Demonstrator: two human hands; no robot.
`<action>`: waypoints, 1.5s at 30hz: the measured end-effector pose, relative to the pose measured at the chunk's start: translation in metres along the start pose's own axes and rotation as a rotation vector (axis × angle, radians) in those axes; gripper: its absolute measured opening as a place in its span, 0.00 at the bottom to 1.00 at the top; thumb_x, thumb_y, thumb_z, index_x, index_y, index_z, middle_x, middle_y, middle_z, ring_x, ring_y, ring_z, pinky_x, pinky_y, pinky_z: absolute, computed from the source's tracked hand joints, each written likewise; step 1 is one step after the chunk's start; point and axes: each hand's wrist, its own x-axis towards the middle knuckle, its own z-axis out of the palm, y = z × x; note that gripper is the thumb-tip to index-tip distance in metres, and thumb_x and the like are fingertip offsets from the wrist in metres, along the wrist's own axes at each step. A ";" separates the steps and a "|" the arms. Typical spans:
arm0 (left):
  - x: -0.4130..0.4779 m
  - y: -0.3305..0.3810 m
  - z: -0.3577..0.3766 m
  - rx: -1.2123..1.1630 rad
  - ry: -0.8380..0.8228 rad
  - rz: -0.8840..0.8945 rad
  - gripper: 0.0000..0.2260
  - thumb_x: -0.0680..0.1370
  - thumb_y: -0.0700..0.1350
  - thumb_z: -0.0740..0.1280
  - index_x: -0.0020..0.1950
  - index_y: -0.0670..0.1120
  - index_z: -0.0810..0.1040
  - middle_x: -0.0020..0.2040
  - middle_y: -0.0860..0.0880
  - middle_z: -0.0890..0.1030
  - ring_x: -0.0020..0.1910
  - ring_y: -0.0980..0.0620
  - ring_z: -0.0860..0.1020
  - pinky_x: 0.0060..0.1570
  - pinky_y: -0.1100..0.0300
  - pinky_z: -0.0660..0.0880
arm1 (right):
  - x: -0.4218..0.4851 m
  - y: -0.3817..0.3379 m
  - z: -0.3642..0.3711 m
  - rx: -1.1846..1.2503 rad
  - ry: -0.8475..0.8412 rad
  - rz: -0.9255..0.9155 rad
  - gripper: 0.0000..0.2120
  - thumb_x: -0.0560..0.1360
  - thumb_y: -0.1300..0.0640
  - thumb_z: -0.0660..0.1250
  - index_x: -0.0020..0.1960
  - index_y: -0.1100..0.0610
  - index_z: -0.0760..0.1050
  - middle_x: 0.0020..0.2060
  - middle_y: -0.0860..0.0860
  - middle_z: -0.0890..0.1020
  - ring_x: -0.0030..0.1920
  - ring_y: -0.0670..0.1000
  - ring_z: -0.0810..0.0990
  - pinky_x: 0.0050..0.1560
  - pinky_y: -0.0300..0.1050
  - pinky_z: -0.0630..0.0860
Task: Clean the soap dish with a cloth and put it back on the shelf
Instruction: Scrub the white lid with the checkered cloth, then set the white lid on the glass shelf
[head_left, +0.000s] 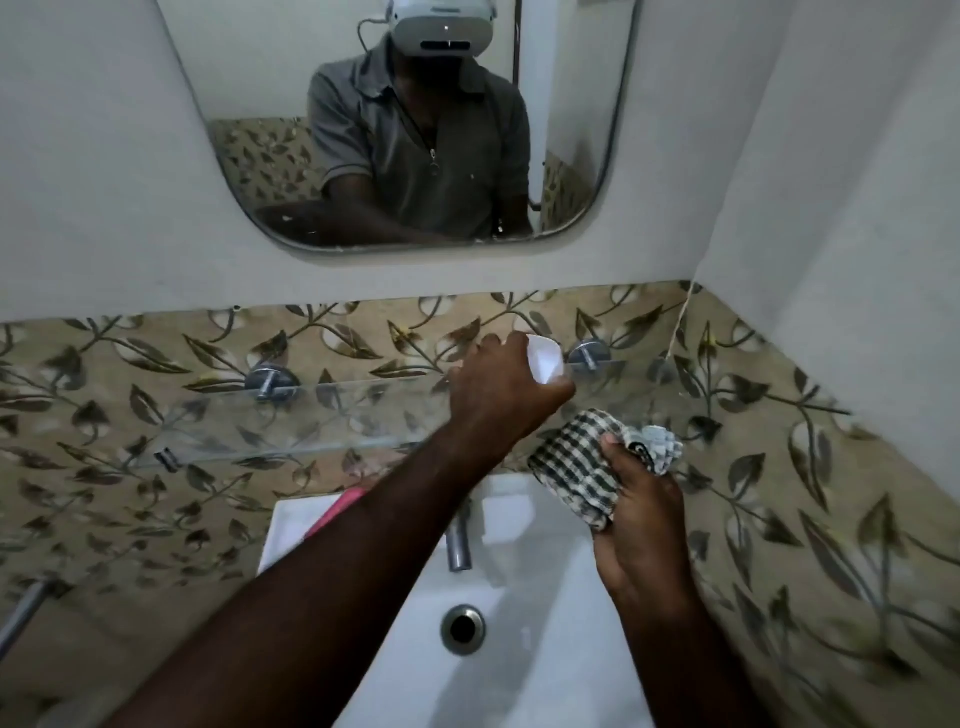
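Holding two things — one soap dish (545, 359) clamped in the left hand (496, 392), one checked cloth (574, 467) in the right hand (641, 525)

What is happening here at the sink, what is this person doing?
A person stands over a white sink. The left hand grips a white soap dish and holds it at the glass shelf on the tiled wall; whether the dish already rests on the shelf cannot be told. The right hand holds a bunched checked cloth just below, not touching the dish.
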 end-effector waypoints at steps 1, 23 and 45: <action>0.001 0.001 0.005 0.031 -0.001 0.004 0.30 0.67 0.63 0.68 0.65 0.50 0.73 0.60 0.44 0.78 0.59 0.42 0.75 0.56 0.50 0.72 | 0.000 -0.001 -0.001 0.007 0.009 0.004 0.15 0.75 0.63 0.69 0.61 0.65 0.78 0.54 0.63 0.84 0.56 0.63 0.83 0.62 0.67 0.74; -0.100 -0.065 -0.004 -0.399 0.311 0.438 0.06 0.75 0.43 0.65 0.43 0.42 0.80 0.38 0.46 0.80 0.40 0.47 0.76 0.42 0.51 0.71 | -0.018 0.028 0.009 -0.352 -0.340 0.201 0.08 0.69 0.62 0.67 0.45 0.64 0.81 0.40 0.62 0.83 0.40 0.62 0.84 0.38 0.59 0.82; -0.123 -0.332 0.094 0.116 -0.274 -0.279 0.53 0.65 0.57 0.77 0.77 0.35 0.52 0.74 0.35 0.65 0.73 0.36 0.62 0.69 0.38 0.61 | -0.012 0.151 0.063 -0.859 -0.495 0.279 0.12 0.74 0.74 0.59 0.46 0.59 0.71 0.33 0.58 0.70 0.26 0.49 0.72 0.27 0.36 0.71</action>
